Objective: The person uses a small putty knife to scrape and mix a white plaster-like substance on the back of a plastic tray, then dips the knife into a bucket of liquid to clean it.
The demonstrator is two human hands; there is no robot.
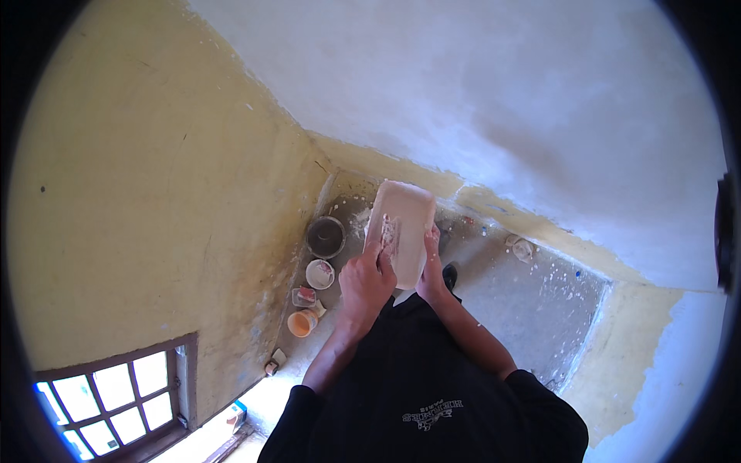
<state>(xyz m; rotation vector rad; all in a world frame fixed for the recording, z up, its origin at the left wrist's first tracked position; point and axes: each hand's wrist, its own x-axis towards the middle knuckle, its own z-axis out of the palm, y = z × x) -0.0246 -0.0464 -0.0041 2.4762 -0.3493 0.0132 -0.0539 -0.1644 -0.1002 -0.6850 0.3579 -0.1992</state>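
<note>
A shallow, pale rectangular tray [414, 231] is held up in front of my chest, tilted, its surface coated with a pale paste. My right hand [431, 272] grips its right edge, thumb on the rim. My left hand [367, 280] is closed over the tray's left side. From its fingers a narrow flat tool [389, 231], smeared with white paste, reaches over the tray's inside. It looks like a putty knife, but the hand hides its handle.
A dark round tub [326, 237], a white bucket [320, 274], a clear container [304, 297] and an orange bucket [302, 323] line the yellow wall [173, 173]. White coating covers much of the facing wall [463, 75]. A crumpled bag [522, 250] lies on the spattered floor [503, 301]. A barred window [116, 399] is at lower left.
</note>
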